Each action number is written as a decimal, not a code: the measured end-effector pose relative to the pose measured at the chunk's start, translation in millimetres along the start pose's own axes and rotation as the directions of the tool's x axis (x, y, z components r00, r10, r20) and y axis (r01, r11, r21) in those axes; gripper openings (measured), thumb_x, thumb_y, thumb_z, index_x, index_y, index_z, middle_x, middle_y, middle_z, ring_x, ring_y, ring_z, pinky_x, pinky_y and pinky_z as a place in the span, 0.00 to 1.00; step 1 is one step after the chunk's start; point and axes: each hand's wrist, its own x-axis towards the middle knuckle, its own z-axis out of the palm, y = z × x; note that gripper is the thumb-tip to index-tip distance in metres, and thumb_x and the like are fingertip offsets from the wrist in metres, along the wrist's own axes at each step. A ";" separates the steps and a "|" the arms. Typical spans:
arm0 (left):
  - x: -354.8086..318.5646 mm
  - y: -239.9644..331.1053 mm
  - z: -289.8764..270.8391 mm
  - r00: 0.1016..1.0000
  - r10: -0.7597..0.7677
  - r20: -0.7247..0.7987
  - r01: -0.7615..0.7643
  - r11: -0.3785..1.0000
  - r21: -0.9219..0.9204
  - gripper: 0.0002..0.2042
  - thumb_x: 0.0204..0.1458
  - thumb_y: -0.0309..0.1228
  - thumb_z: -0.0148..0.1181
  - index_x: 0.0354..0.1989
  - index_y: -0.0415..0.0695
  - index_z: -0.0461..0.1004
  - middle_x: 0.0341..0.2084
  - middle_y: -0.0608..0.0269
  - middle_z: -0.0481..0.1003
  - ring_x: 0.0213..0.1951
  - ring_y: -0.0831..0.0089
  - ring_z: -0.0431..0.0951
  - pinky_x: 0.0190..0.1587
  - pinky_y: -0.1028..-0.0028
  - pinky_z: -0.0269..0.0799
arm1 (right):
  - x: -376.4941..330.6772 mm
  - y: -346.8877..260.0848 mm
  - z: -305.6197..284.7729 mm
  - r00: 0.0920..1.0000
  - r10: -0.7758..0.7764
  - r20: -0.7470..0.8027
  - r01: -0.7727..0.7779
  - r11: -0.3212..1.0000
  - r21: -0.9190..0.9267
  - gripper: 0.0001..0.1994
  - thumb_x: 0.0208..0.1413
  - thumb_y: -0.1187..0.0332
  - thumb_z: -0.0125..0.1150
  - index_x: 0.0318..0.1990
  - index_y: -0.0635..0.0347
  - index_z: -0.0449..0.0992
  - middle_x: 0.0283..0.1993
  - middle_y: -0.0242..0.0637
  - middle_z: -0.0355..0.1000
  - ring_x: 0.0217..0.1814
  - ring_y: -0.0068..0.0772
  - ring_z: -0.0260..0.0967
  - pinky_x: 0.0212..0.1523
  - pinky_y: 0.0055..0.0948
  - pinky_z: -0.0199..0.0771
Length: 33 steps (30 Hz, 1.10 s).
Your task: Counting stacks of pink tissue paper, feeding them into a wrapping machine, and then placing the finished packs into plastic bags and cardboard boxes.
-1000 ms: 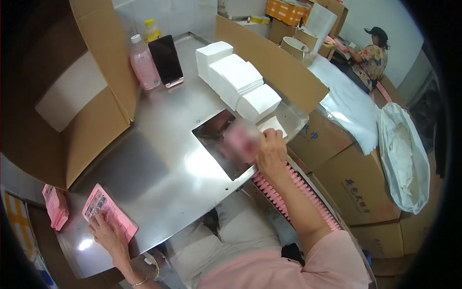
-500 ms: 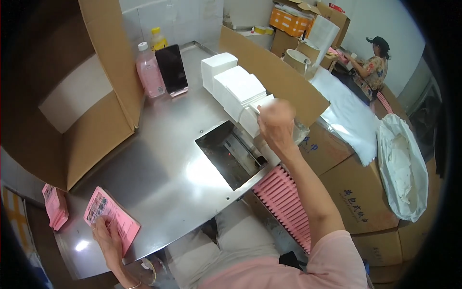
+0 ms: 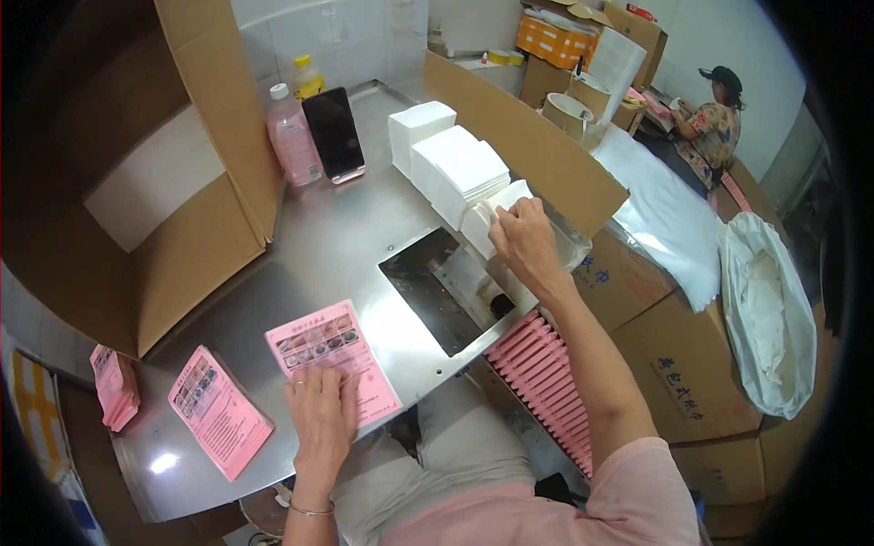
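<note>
My left hand [image 3: 319,409] lies palm down over the lower part of a pink printed paper sleeve [image 3: 317,337], fingers bent and pressed onto it. The sleeve rests flat on the steel tabletop near its front edge. To its left sits a stack of similar pink sleeves [image 3: 218,414]. At the near end of a row of white folded paper napkins [image 3: 460,164], my right hand [image 3: 525,238] is closed on a few napkins [image 3: 510,194], with the fingertips at their upper edge. My right palm and thumb are partly hidden.
A rectangular opening [image 3: 446,291] is cut in the tabletop. A cardboard box [image 3: 196,218] stands open at left. Behind are a phone [image 3: 333,135] and a pink bottle [image 3: 293,138]. Pink bundles [image 3: 542,391] fill a container below right. Another person [image 3: 715,127] sits at far right.
My left hand has moved right from the sleeve stack, and a single pink sleeve now lies under it. The right hand remains at the napkins, its fingers slightly shifted.
</note>
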 end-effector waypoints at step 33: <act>21.7 30.8 4.0 1.000 -0.006 0.013 0.003 0.986 0.168 0.24 0.47 0.51 0.64 0.46 0.45 0.74 0.50 0.46 0.69 0.47 0.50 0.68 0.46 0.52 0.60 | -0.7 0.1 14.1 0.997 0.038 -0.060 -0.038 0.999 -0.001 0.08 0.52 0.71 0.61 0.39 0.61 0.80 0.34 0.39 0.68 0.42 0.42 0.66 0.44 0.44 0.67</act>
